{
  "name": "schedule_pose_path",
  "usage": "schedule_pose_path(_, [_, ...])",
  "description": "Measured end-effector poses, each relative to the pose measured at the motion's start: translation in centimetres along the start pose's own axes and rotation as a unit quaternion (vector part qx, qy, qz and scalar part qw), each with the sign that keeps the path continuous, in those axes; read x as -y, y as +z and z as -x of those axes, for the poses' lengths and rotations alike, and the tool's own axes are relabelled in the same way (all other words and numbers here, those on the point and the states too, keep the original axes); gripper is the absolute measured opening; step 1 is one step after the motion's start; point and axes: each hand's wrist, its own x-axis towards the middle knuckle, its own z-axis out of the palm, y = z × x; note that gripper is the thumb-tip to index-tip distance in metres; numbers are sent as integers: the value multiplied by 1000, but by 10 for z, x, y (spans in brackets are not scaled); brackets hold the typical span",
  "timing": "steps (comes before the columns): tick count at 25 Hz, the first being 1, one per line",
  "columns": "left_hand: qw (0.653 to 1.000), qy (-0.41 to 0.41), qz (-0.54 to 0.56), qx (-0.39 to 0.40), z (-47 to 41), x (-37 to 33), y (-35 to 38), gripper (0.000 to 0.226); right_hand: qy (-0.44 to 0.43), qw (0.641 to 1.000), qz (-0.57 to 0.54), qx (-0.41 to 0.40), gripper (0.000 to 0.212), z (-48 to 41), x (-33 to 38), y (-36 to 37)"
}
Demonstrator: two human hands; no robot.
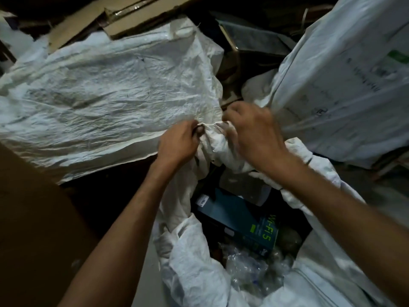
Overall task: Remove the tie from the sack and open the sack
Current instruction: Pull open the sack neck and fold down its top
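The head camera looked down on a dim, cluttered heap of sacks and cardboard. Largest was a flat, crumpled white woven sack (106,103) spread across the upper left, with brown cardboard (124,21) lying over its far edge. A second bulging white sack (345,80), with faint print and a green label, stood at the upper right. A plain brown cardboard panel (33,218) filled the lower left.

The task's sack (221,280) sat at the bottom centre, directly below the camera, its white fabric rumpled around a mouth that already gaped on the near side. Inside it lay a dark blue box (239,220) with green "Wi-Fi 5" lettering, tilted, and beside it, toward the near rim, some crumpled clear plastic (250,267). The far rim of the sack was gathered into a twisted neck (218,140) between the two hands.

The left hand (177,142) was curled closed on the left side of that neck, thumb and fingers pinching the bunched fabric. The right hand (254,129) was closed over the right side of the neck, knuckles up, fingers tucked into the cloth. The two hands were near each other, with only the short twisted bunch between them. Whether a tie remained on the neck could not be told; the folds and fingers hid it. Both forearms were bare.
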Motion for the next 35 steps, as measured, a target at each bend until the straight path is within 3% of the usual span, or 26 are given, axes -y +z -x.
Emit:
schedule_pose_path(2, [992,-19,116,51,-8,7,3,33,13,998,51,-39,49,53,16,2])
schedule_pose_path(4, [947,-3,297,122,-11,14,5,31,59,991,117,10,66,79,6,19])
schedule_pose_path(6, [906,-7,389,166,-12,17,3,27,60,983,171,-9,61,71,-14,27])
schedule_pose_path(7, [909,-9,383,166,-12,17,2,23,53,982,177,-26,55,62,-22,29])
schedule_pose_path(8, [945,0,296,139,-13,15,2,21,46,984,171,-29,51,52,-27,27])
schedule_pose_path(9, [989,24,125,79,-11,10,2,23,46,988,145,-22,47,44,-32,26])
schedule_pose_path(10, [996,66,-56,-13,-5,3,3,34,58,994,94,4,44,36,-37,22])
schedule_pose_path(11, [975,133,-156,-90,3,-9,2,50,86,995,30,34,43,30,-42,15])
schedule_pose_path(12, [955,203,-186,-111,9,-25,3,68,113,991,-38,64,43,26,-48,7])
schedule_pose_path(14, [937,288,-191,-46,12,-51,17,96,124,972,-140,145,40,17,-65,-7])
schedule_pose_path(16, [936,290,-199,13,-1,-60,37,75,131,952,-193,196,32,8,-76,-16])
schedule_pose_path(18, [946,275,-172,7,-23,-56,45,39,143,975,-111,128,24,10,-77,-15])
schedule_pose_path(20, [958,250,-141,29,-42,-45,43,30,147,988,52,-5,28,36,-58,-2])
schedule_pose_path(21, [963,237,-114,55,-52,-38,39,30,156,983,89,-31,40,56,-43,3])
schedule_pose_path(23, [962,228,-42,146,-68,-26,32,40,180,977,117,-3,67,91,-26,13])
schedule_pose_path(25, [942,215,26,258,-74,-20,26,52,199,972,125,6,66,103,-38,20])
schedule_pose_path(27, [935,194,34,296,-79,-23,28,51,188,975,116,-39,50,93,-62,15])
schedule_pose_path(29, [961,210,-41,178,-80,-27,30,47,207,975,71,-27,29,76,-84,0])
schedule_pose_path(31, [951,302,-69,12,-60,-45,34,74,255,967,-13,24,19,60,-110,-11])
schedule_pose_path(33, [900,428,-77,-34,-40,-78,44,93,282,941,-152,107,20,52,-133,-17])
schedule_pose_path(35, [873,462,-156,-20,-37,-110,65,100,263,896,-319,164,30,47,-151,-15])
